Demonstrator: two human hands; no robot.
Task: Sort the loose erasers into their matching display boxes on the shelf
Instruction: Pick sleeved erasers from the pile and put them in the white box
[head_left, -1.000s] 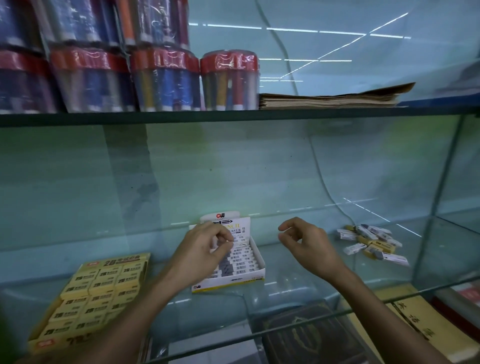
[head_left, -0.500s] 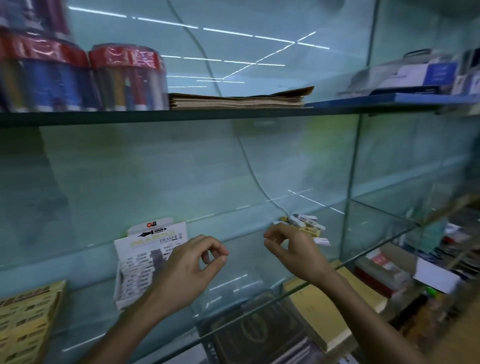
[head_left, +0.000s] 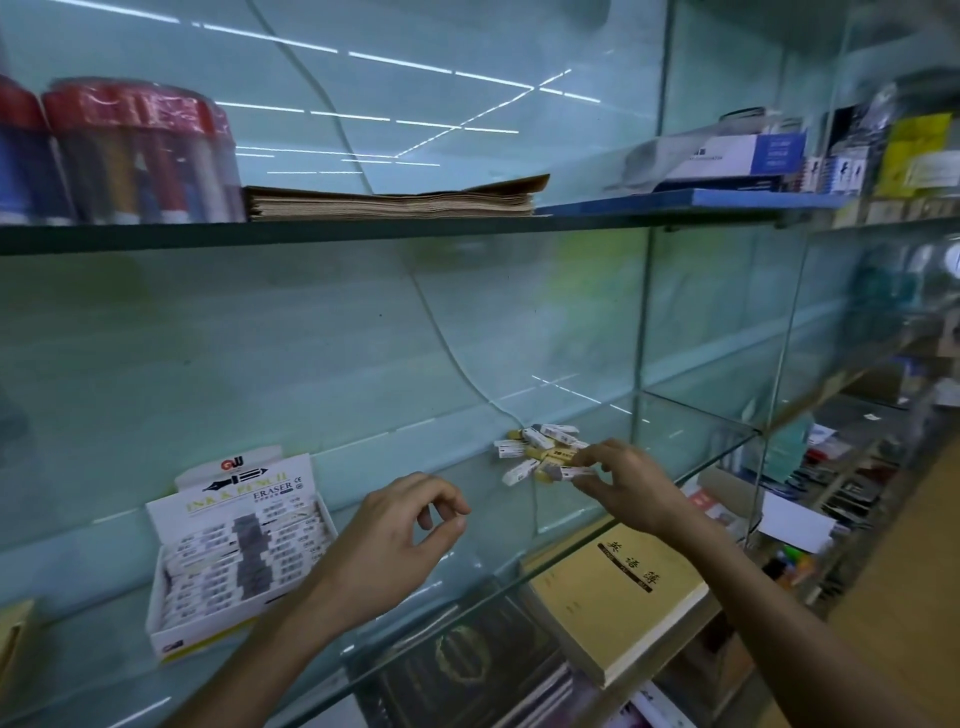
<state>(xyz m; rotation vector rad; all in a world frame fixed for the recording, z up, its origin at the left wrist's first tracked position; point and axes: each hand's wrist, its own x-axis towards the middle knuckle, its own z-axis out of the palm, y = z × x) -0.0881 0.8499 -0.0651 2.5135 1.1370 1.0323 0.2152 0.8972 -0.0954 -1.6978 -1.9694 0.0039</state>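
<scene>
Glass shelf (head_left: 467, 561); right hand (head_left: 631, 486) pinching an eraser (head_left: 569, 472); left hand (head_left: 395, 535) loosely curled, empty

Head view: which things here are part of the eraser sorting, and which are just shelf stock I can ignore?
Job:
- loose erasers piled on the glass shelf
- white eraser box
- yellow box, at the left edge
- right hand pinching one eraser
- left hand, holding nothing

Ignore:
- pen tubs
- brown paper stack
- yellow notebook on the shelf below
</scene>
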